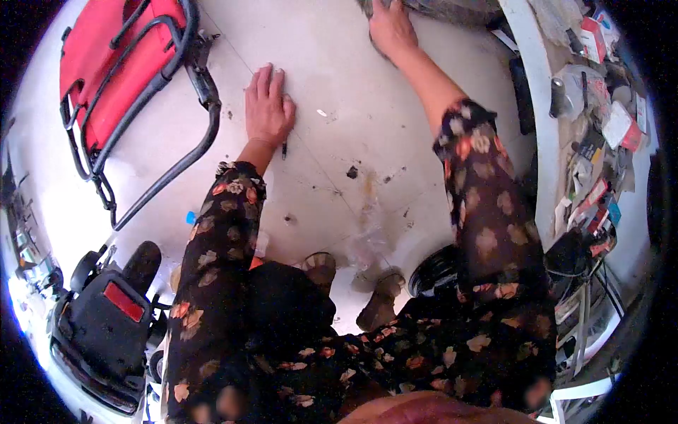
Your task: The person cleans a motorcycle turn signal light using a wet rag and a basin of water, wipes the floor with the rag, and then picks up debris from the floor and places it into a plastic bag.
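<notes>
Floral sleeves [494, 205] seen nearest; left hand [270, 106] laid open on floor [318, 169], right of red-backed frame [113, 71]; right hand [393, 32] placed by dark object [459, 8], grip can't be told.

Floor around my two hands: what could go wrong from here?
The left hand rests on the floor near a thin dark item; sliding back might press skin onto it. The right hand reaches to the view's top edge, where its contact is partly cut off, so a slip could go unseen. The black-framed red seat is close to the left hand, which could bump it.
</notes>
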`<action>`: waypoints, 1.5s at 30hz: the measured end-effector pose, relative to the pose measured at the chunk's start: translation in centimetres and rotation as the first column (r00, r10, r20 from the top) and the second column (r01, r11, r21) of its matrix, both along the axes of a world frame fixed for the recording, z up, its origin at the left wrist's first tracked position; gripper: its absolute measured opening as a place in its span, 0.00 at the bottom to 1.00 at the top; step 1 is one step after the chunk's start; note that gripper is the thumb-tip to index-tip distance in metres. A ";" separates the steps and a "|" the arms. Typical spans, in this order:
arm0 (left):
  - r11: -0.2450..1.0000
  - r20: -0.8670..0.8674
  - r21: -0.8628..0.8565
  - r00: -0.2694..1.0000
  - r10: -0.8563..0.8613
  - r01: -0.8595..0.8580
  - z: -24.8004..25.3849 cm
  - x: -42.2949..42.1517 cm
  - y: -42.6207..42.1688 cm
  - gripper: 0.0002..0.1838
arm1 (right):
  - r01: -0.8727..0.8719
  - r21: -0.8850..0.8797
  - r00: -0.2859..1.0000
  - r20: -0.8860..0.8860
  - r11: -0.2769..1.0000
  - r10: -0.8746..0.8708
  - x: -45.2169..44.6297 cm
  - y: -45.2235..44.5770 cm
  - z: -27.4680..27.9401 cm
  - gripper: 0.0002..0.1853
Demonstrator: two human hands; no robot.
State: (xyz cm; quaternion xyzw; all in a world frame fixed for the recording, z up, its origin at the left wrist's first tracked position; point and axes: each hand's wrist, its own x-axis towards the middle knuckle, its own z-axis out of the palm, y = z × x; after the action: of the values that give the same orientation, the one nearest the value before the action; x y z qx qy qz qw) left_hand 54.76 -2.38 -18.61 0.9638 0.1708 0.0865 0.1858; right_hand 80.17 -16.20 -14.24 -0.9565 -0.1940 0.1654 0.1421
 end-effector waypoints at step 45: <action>1.000 -0.026 0.002 1.000 -0.017 0.017 0.0 0.3 0.4 0.29 | -0.325 -0.171 0.944 -0.006 0.930 0.329 -5.3 -4.7 -0.3 0.24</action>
State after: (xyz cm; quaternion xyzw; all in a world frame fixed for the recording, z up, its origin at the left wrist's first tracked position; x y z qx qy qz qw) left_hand 55.10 -1.97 -18.57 0.9664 0.1648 0.0724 0.1833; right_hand 74.83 -20.89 -14.56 -0.9213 -0.3372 0.1915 0.0285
